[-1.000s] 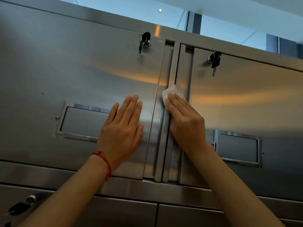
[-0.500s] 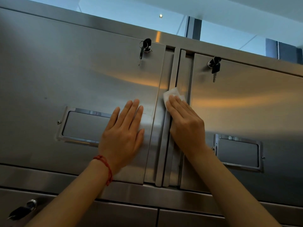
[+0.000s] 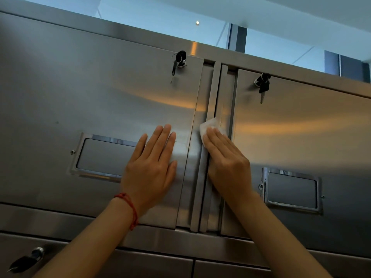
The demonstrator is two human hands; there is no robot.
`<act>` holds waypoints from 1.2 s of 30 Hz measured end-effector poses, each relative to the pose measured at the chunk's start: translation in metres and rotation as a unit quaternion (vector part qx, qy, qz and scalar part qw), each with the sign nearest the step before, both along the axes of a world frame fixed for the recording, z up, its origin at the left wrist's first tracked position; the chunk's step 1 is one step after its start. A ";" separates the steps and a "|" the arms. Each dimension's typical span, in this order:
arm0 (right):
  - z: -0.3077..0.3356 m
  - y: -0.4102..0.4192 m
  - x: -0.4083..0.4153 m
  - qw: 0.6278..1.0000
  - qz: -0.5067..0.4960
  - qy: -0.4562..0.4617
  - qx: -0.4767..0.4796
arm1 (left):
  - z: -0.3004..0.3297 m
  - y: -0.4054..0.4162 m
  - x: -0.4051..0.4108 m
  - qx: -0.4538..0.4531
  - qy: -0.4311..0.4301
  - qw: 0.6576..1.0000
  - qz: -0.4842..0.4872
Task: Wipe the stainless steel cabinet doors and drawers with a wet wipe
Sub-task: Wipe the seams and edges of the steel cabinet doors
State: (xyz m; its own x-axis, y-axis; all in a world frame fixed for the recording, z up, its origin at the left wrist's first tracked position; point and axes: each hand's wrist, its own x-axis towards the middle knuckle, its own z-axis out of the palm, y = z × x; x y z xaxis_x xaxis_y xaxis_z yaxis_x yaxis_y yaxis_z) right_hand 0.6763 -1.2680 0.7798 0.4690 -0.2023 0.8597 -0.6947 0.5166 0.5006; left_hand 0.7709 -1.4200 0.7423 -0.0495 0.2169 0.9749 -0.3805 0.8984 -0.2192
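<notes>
Stainless steel pretty much fills the frame, with a strip of bluish ceiling and one small light along the top. Two doors sit side by side: the left door (image 3: 90, 101) and the right door (image 3: 305, 137), with vertical handle strips (image 3: 208, 93) running down the middle where they meet. Left hand (image 3: 149, 167) lies flat on the left door, fingers straight and spread a bit, covering the right end of a label holder (image 3: 100, 155); red bracelet (image 3: 130, 207) on that wrist. Right hand (image 3: 226, 161) presses the white wipe (image 3: 209, 125) against the strips at frame center, fingers straight and together on top of it. Each door has a key (image 3: 178, 61) hanging near its upper corner, and another key (image 3: 26, 260) shows at lower left on a drawer.
</notes>
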 end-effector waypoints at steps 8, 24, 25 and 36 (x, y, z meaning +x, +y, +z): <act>0.027 0.002 -0.001 1.000 -0.007 0.012 0.010 | -0.001 0.000 0.000 0.002 0.002 1.000 -0.002; 0.069 -0.005 0.004 1.000 -0.004 0.004 -0.028 | 0.000 0.000 -0.001 0.000 0.008 1.000 -0.001; 0.066 -0.005 0.003 1.000 -0.004 0.005 -0.028 | 0.000 0.000 -0.001 0.001 0.007 1.000 -0.002; 0.077 -0.006 0.002 1.000 -0.010 0.013 -0.025 | -0.001 -0.001 -0.001 -0.002 0.007 1.000 -0.005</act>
